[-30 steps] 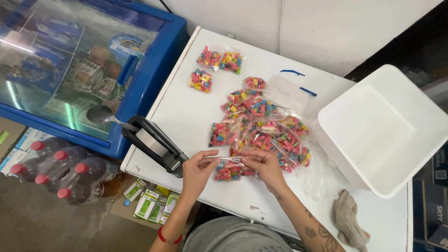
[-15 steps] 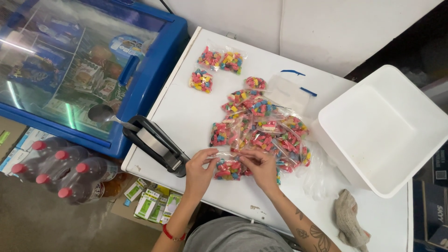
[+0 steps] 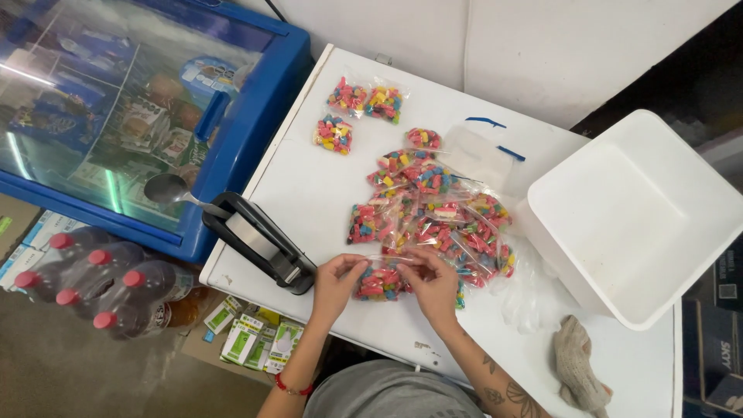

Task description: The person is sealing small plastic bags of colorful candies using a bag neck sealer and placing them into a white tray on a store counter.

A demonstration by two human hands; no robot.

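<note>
Both hands pinch the top edge of one small clear bag of colourful candy [image 3: 379, 282] near the front edge of the white table [image 3: 309, 186]. My left hand [image 3: 337, 283] grips its left corner and my right hand [image 3: 432, 285] its right corner. Just beyond lies a heap of several filled candy bags [image 3: 433, 209]. Three more bags [image 3: 352, 112] lie apart at the far left. A black heat sealer [image 3: 259, 244] sits left of my left hand.
A large white tub [image 3: 642, 213] stands on the right, with a beige cloth [image 3: 576, 371] in front of it. Empty clear bags [image 3: 484, 151] lie behind the heap. A blue glass-topped freezer [image 3: 116, 116] stands left; red-capped bottles [image 3: 93, 282] and green-and-white boxes [image 3: 255, 337] are on the floor.
My hands have drawn slightly closer together along the top of the bag. The bag stays in the same spot.
</note>
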